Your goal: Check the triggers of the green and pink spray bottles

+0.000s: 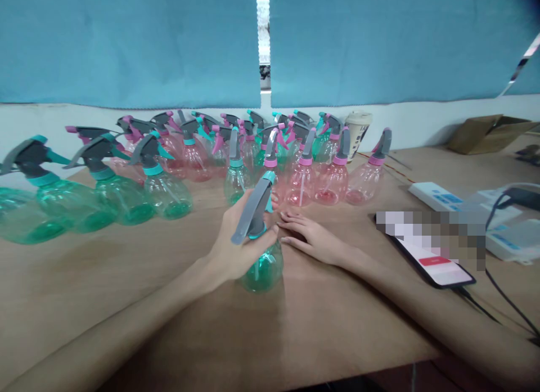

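Note:
My left hand wraps the neck of a green plastic spray bottle, whose grey and teal trigger head sticks up above my fingers. The bottle's base sits at or just over the wooden table. My right hand lies flat on the table with its fingers extended, holding nothing. Its fingertips are close to my left hand and just in front of a pink spray bottle. Several more pink spray bottles stand in rows behind, and several green ones lie tilted at the left.
A paper cup stands behind the bottles. To the right are a phone with a cable, a white power strip, and a cardboard piece. A blue curtain hangs behind the table.

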Demonstrator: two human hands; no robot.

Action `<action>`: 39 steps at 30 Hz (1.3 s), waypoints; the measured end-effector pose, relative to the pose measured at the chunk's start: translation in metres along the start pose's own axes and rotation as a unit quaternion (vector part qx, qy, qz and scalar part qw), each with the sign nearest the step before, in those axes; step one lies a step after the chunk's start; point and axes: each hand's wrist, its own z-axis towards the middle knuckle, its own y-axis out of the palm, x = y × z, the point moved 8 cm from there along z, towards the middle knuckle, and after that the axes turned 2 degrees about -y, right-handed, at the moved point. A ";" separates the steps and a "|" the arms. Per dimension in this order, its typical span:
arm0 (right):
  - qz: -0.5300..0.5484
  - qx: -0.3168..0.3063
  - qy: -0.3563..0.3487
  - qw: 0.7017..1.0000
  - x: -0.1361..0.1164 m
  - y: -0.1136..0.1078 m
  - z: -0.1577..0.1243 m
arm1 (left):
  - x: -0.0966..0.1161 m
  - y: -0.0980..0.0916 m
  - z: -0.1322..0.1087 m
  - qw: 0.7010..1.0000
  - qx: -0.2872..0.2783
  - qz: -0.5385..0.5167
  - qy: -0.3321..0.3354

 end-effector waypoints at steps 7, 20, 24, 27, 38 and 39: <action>-0.011 -0.004 -0.004 1.000 -0.002 0.000 0.000 | -0.004 -0.001 -0.004 0.999 0.022 0.033 0.003; -0.071 -0.007 -0.024 0.997 -0.007 -0.002 0.004 | 0.013 -0.015 -0.011 0.994 0.037 0.094 0.040; -0.083 -0.018 -0.019 0.996 -0.008 -0.005 0.012 | 0.009 -0.038 -0.019 0.989 0.053 0.138 0.013; -0.098 -0.011 0.005 0.995 -0.011 -0.014 0.029 | -0.007 -0.060 -0.021 0.986 0.072 0.152 -0.015; -0.062 0.193 0.095 0.975 -0.043 -0.048 0.118 | -0.076 -0.116 0.025 0.951 0.172 0.256 -0.002; -0.056 0.205 0.103 0.972 -0.043 -0.047 0.123 | -0.079 -0.116 0.030 0.949 0.175 0.264 -0.001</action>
